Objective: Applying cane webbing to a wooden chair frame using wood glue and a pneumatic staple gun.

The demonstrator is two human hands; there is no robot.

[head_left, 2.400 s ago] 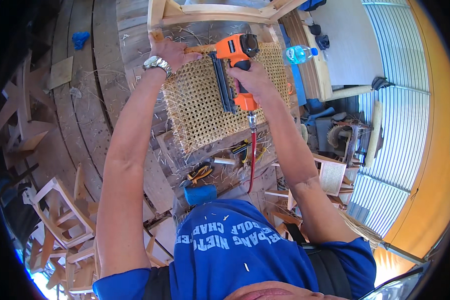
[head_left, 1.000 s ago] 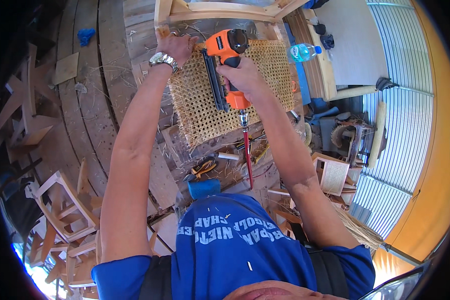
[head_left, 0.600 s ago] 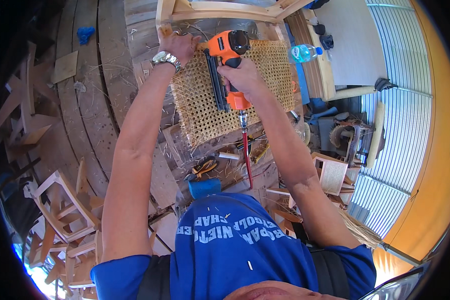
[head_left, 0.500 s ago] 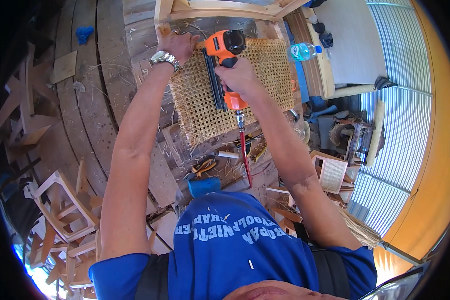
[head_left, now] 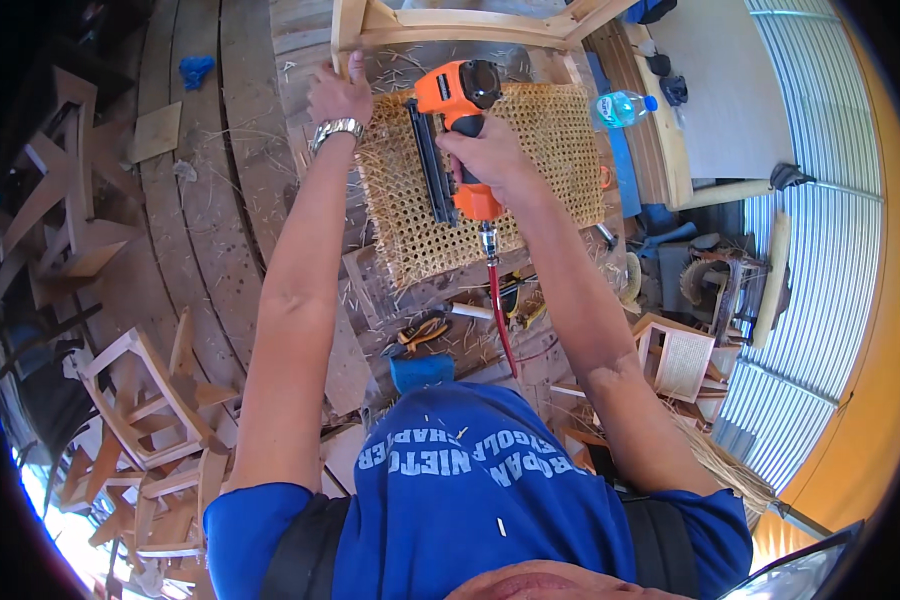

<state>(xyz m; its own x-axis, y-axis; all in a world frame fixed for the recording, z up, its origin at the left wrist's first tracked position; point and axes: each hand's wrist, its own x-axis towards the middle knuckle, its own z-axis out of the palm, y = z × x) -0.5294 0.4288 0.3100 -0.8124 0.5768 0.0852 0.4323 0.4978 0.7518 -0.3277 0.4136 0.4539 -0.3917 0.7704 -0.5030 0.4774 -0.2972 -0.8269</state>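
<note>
My right hand (head_left: 490, 160) is wrapped round the grip of an orange and black nail gun (head_left: 454, 90). The gun lies above a woven cane panel (head_left: 560, 150), its long black magazine over the weave. A red air hose (head_left: 499, 310) runs from the gun's metal coupling toward my body. By the panel's upper left corner is my left hand (head_left: 340, 97), wearing a metal watch, its thumb apart from the fingers. It seems to hold nothing, beside the corner of a light wooden frame (head_left: 450, 30). The fingers' undersides are hidden.
Wood scraps and cane strands litter the wooden bench (head_left: 315, 280). Pliers (head_left: 420, 332) lie near a blue cloth (head_left: 420, 372). A water bottle (head_left: 622, 108) is right of the panel. Chair frames (head_left: 135, 400) crowd the left, and a circular blade (head_left: 705, 282) shows at right.
My left hand has come off the cane panel's corner and turned, thumb now pointing away from me. The nail gun stays in my right hand over the panel. The whole view has shifted slightly.
</note>
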